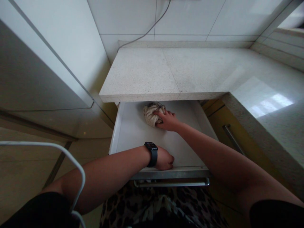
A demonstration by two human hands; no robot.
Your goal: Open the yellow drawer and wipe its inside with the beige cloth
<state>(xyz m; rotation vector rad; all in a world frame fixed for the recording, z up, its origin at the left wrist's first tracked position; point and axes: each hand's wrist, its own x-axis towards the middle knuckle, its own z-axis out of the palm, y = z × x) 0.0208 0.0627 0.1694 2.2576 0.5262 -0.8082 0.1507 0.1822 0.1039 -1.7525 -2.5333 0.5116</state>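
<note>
Left hand (164, 160) is low, at the front of an open white drawer (131, 136); its fingers look curled in, but the palm side is hidden, so one cannot tell how tight they are or if they have hold of anything. On that wrist is a black watch (151, 146), and its small screen is too dark to read. Farther back in the drawer lies a crumpled, pale cloth (150, 116) with a dark gray patch on top. It sits at the left side of the right hand (167, 121) and touches it. The right hand is partly open and bent over the cloth, with some fingers holding its right side and others poking out to the right. Above the back of the drawer is a pale, speckled counter (144, 71), which turns toward the person on the right. Below that turn, a shiny metal handle (234, 138) is on a yellow-brown cabinet front (217, 120).
</note>
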